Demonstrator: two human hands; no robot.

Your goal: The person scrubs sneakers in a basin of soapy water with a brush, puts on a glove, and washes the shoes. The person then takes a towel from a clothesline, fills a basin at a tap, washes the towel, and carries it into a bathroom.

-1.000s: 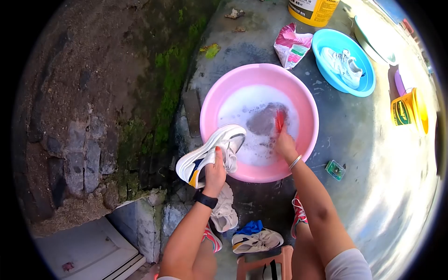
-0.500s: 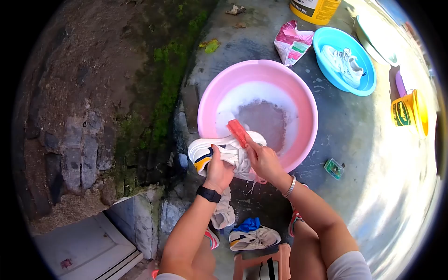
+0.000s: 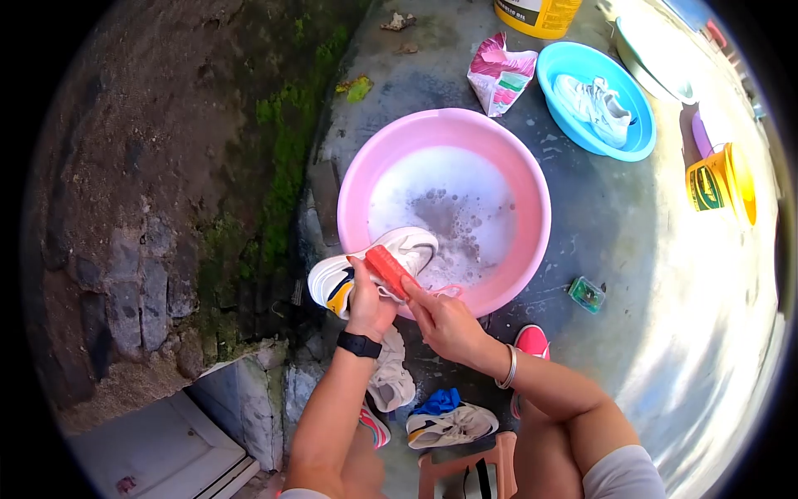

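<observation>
My left hand (image 3: 371,306), with a black watch band at its wrist, grips a white sneaker (image 3: 331,277) with navy and yellow patches on its heel side. The shoe is tilted over the near left rim of a pink basin (image 3: 534,179) of foamy water (image 3: 440,187). Closed around one end of a red scrubbing brush (image 3: 386,268) is my right hand (image 3: 449,326). The brush lies against the sneaker's upper, close to my left fingers; its bristles are hidden.
Below the basin are a white shoe (image 3: 391,374) and another sneaker (image 3: 453,426) with a blue cloth (image 3: 438,402). A blue basin (image 3: 640,150) holds white shoes (image 3: 594,108). Nearby stand a detergent bag (image 3: 500,75), yellow buckets (image 3: 723,183) and a green soap box (image 3: 587,294).
The sneaker has shifted left and turned, its toe now pointing up over the foam. The brush has moved down and left along it. My right hand has followed.
</observation>
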